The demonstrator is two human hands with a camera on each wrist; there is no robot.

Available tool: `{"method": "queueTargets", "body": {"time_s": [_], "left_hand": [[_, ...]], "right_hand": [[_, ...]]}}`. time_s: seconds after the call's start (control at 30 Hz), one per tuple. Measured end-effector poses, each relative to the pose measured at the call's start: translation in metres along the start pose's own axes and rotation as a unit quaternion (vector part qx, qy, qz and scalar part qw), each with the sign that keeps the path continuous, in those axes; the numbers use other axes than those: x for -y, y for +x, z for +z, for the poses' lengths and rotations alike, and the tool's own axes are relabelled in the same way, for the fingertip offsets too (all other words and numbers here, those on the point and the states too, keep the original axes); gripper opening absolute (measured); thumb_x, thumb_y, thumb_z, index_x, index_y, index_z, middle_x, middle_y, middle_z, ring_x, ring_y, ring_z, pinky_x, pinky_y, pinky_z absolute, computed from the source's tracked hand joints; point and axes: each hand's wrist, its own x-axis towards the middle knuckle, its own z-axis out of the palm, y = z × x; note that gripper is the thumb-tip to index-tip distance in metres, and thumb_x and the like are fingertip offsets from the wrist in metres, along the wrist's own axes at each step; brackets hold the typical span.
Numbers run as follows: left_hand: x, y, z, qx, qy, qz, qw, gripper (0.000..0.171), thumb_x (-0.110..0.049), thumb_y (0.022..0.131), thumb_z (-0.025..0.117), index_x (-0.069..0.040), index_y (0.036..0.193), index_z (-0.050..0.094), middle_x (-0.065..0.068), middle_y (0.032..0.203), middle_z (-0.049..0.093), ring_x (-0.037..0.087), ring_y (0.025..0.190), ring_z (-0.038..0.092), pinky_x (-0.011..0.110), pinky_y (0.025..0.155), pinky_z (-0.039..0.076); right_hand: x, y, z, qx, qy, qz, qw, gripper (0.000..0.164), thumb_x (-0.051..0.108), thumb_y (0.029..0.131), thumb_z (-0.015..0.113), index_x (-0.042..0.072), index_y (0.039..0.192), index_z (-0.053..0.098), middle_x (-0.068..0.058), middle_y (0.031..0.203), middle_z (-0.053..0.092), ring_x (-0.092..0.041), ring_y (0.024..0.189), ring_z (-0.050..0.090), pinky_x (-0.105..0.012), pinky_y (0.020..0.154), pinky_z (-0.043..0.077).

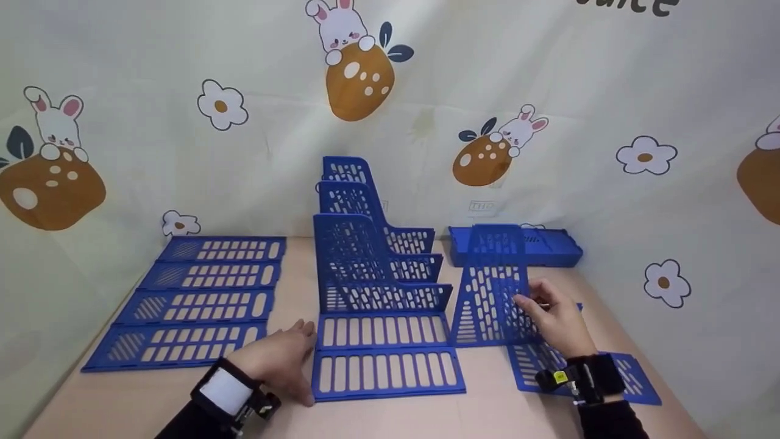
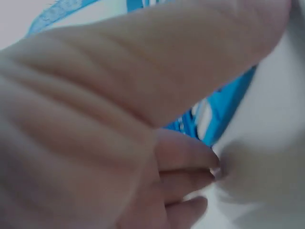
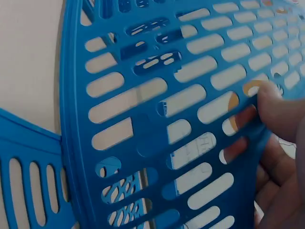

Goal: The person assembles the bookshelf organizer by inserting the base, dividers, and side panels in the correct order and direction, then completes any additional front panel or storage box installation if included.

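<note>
My right hand (image 1: pixel 557 320) pinches the right edge of an upright blue slotted divider panel (image 1: pixel 498 241), thumb on its near face and fingers behind. In the right wrist view this panel (image 3: pixel 245 176) fills most of the picture. My left hand (image 1: pixel 274 360) rests at the left edge of the joined slotted base panels (image 1: pixel 390 350), with its thumb by the front left corner. The left wrist view shows that thumb stretched out over loosely bent fingers. Several tall divider panels (image 1: pixel 344 225) stand one behind another on the base's rear part, left of the held panel.
Several flat blue panels (image 1: pixel 201 286) lie in a row at the left of the table (image 1: pixel 292 250). A blue long piece (image 1: pixel 548 256) lies at the back right. Another perforated panel (image 1: pixel 640 384) lies flat under my right wrist. A printed cloth (image 1: pixel 274 164) hangs behind.
</note>
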Motion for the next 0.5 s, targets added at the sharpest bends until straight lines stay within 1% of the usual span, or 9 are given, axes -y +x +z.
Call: {"method": "queueTargets", "body": {"time_s": [0.1,0.17,0.27,0.3,0.37,0.4,0.43,0.5], "left_hand": [[0.0,0.002,0.0,0.006,-0.008,-0.003,0.9999,0.118,-0.036,0.06,0.098,0.002,0.154,0.038,0.024,0.165,0.027,0.047,0.153,0.021,0.064,0.123,0.018],[0.0,0.002,0.0,0.009,-0.008,-0.006,0.9999,0.118,-0.037,0.06,0.097,0.0,0.155,0.038,0.023,0.165,0.027,0.048,0.153,0.021,0.065,0.122,0.018],[0.001,0.001,0.0,0.004,0.0,-0.002,1.0,0.117,-0.038,0.061,0.097,-0.001,0.155,0.039,0.024,0.165,0.028,0.051,0.15,0.024,0.066,0.121,0.022],[0.001,0.0,0.0,0.002,0.003,0.001,1.0,0.116,-0.039,0.061,0.097,-0.001,0.154,0.04,0.025,0.164,0.028,0.052,0.15,0.026,0.066,0.12,0.023],[0.003,0.0,0.001,-0.001,0.005,0.006,1.0,0.117,-0.04,0.06,0.098,-0.001,0.154,0.04,0.026,0.164,0.029,0.053,0.149,0.027,0.066,0.119,0.025],[0.004,0.0,0.001,-0.002,0.005,0.009,0.9999,0.117,-0.04,0.06,0.098,0.0,0.154,0.04,0.027,0.163,0.029,0.053,0.149,0.027,0.066,0.119,0.026],[0.004,0.001,0.001,0.0,0.0,0.008,1.0,0.119,-0.041,0.06,0.098,0.0,0.154,0.039,0.027,0.164,0.029,0.053,0.149,0.027,0.066,0.12,0.025],[0.007,0.002,0.002,0.005,-0.005,0.005,1.0,0.121,-0.043,0.06,0.098,0.0,0.155,0.037,0.027,0.164,0.027,0.052,0.15,0.025,0.065,0.12,0.024]], "right_hand": [[0.008,-0.004,0.005,0.003,0.021,-0.008,1.0,0.013,0.019,0.093,0.076,0.019,0.104,0.069,0.003,0.087,0.068,-0.012,0.081,0.06,-0.021,0.073,0.051],[0.02,-0.007,0.014,0.014,0.037,-0.015,0.999,0.013,0.018,0.09,0.078,0.021,0.099,0.07,0.006,0.086,0.071,-0.01,0.079,0.062,-0.021,0.071,0.053],[0.044,-0.011,0.037,0.022,0.047,-0.06,0.997,0.011,0.021,0.088,0.08,0.023,0.094,0.071,0.011,0.082,0.071,-0.007,0.075,0.064,-0.022,0.07,0.056],[0.051,-0.012,0.044,0.02,0.044,-0.081,0.996,0.01,0.022,0.089,0.079,0.025,0.094,0.072,0.012,0.082,0.071,-0.005,0.075,0.065,-0.023,0.07,0.057],[0.06,-0.012,0.05,0.037,0.026,-0.106,0.993,0.006,0.028,0.091,0.077,0.027,0.094,0.073,0.015,0.082,0.071,-0.005,0.075,0.065,-0.026,0.072,0.058],[0.061,-0.011,0.049,0.052,0.014,-0.113,0.992,0.006,0.031,0.091,0.076,0.028,0.095,0.073,0.016,0.084,0.071,-0.006,0.077,0.066,-0.028,0.075,0.059],[0.059,-0.01,0.044,0.068,-0.003,-0.103,0.992,0.007,0.034,0.091,0.076,0.03,0.097,0.074,0.017,0.088,0.072,-0.007,0.082,0.068,-0.031,0.079,0.06],[0.048,-0.007,0.029,0.112,-0.044,-0.069,0.99,0.014,0.037,0.09,0.077,0.032,0.103,0.074,0.016,0.098,0.074,-0.01,0.094,0.069,-0.038,0.09,0.058]]}}
